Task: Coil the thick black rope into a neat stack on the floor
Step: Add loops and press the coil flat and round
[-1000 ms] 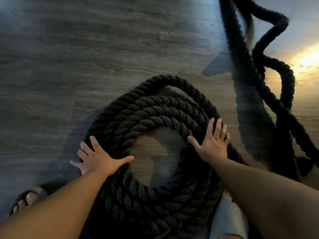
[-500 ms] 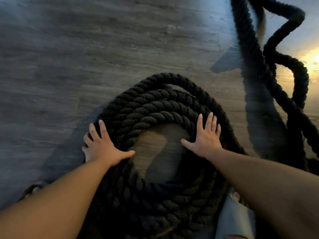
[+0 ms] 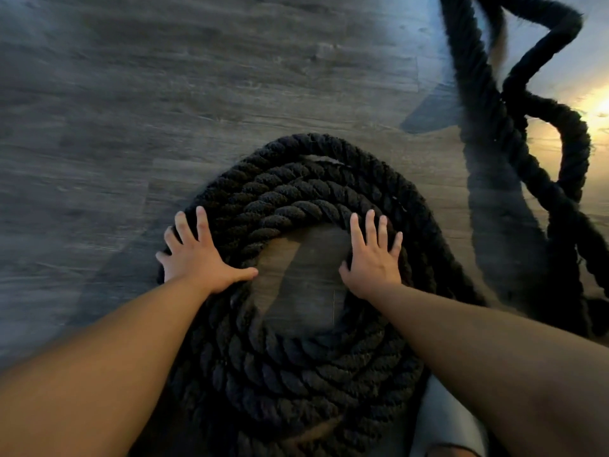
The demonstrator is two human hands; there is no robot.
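**Left hand [image 3: 197, 258] and right hand [image 3: 372, 262] push down on the coil [image 3: 296, 183]**

Both hands are open, with fingers straight and spread apart. They grip nothing. The left hand lies flat on the left side of the coil, and its thumb points in at the hole in the middle. The right hand lies flat on the right side, with its fingers over the inner rings.

The coil sits on the wood floor [image 3: 131, 94], close in front of the person. It has many rings of thick black rope, some side by side and some on top of each other. Bare floor shows through the hole in the middle. One outer ring bulges out a little at the far side.

The loose rope [image 3: 514, 166] bends away toward the far right side of the floor. It is not wound in yet.

The step in hand looks like tidying: pushing the rings down and in so the stack sits snug. The job seems partly done, since a long piece is left over.

Next, a hand will likely need to reach right, take hold of the loose rope, and lay it round on top. The rope looks heavy and stiff, so it may want to spring out of shape.
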